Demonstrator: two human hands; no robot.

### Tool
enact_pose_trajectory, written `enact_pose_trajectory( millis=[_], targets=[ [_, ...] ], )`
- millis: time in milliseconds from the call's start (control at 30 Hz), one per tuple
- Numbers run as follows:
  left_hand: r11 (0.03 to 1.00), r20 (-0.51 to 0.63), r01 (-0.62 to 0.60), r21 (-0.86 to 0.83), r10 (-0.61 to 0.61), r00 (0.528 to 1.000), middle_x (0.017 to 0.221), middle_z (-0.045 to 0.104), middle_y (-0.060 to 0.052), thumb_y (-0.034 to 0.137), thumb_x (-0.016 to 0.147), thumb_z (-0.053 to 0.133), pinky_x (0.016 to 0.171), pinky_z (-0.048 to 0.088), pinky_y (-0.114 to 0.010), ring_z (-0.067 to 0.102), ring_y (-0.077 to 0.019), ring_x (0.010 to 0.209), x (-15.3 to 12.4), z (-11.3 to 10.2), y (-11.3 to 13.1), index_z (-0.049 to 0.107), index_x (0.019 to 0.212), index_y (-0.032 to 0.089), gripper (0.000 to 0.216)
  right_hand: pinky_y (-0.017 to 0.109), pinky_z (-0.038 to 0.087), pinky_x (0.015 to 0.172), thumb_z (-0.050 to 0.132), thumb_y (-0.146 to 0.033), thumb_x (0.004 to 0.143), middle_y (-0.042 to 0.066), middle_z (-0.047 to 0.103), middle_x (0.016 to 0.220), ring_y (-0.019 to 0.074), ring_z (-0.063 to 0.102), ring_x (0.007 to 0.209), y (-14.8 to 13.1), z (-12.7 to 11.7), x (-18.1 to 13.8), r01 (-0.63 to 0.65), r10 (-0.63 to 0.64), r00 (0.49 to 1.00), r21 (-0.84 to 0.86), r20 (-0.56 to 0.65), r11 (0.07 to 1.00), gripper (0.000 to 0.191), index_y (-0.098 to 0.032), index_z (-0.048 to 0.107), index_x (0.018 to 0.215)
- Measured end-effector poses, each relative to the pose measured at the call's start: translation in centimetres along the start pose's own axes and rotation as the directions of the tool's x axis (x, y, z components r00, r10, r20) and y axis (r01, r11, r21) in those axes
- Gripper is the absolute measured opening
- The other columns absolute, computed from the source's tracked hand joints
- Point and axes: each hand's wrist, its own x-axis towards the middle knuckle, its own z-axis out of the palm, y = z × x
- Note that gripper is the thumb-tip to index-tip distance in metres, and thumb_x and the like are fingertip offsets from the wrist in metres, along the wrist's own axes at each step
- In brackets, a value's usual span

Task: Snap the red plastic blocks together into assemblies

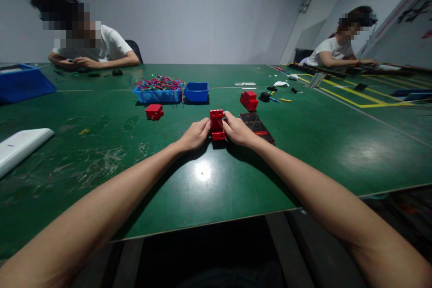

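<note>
Between both hands is a red block-like part [216,122] with small round holes at its top and bottom ends. My left hand [195,134] grips its left side, fingers closed. On the right side my right hand [238,129] holds it too, the thumb lying against its face. The part is over the green table, close to the surface. Just right of my right hand lies a phone [258,127] showing a timer. A second red part [249,100] sits behind the phone, and a third red part [154,112] lies to the left.
A blue tray [158,96] heaped with coloured wires stands beside a smaller blue bin [196,93]. Pliers [280,99] and black pieces lie at back right. A white box [23,146] and clear plastic film [108,162] are at left. Two people [116,45] [332,51] sit across the table.
</note>
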Motion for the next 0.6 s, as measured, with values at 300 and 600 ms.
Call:
enact_pose_trajectory(
  millis=[300, 600],
  targets=[
    [1.0, -0.006, 0.001, 0.005, -0.001, 1.0, 0.09, 0.068, -0.008, 0.046, 0.098, 0.026, 0.081, 0.049, -0.034, 0.063, -0.0219, 0.086, 0.01, 0.0, 0.09, 0.059, 0.093, 0.016, 0.045, 0.029, 0.045, 0.07, 0.045, -0.03, 0.094, 0.007, 0.07, 0.085, 0.0184, 0.064, 0.071, 0.17, 0.07, 0.01, 0.031, -0.031, 0.999, -0.002, -0.009, 1.0, 0.02, -0.017, 0.051, 0.109],
    [1.0, -0.013, 0.003, -0.005, -0.003, 1.0, 0.089, 0.068, -0.008, 0.045, 0.098, 0.026, 0.083, 0.048, -0.034, 0.062, -0.0214, 0.086, -0.01, -0.01, 0.21, 0.059, 0.092, 0.016, 0.045, 0.028, 0.045, 0.07, 0.048, -0.026, 0.093, 0.007, 0.071, 0.086, 0.0179, 0.064, 0.072, 0.26, 0.08, 0.09, 0.03, -0.03, 1.0, -0.021, -0.005, 0.999, 0.018, -0.017, 0.051, 0.109]
  ],
)
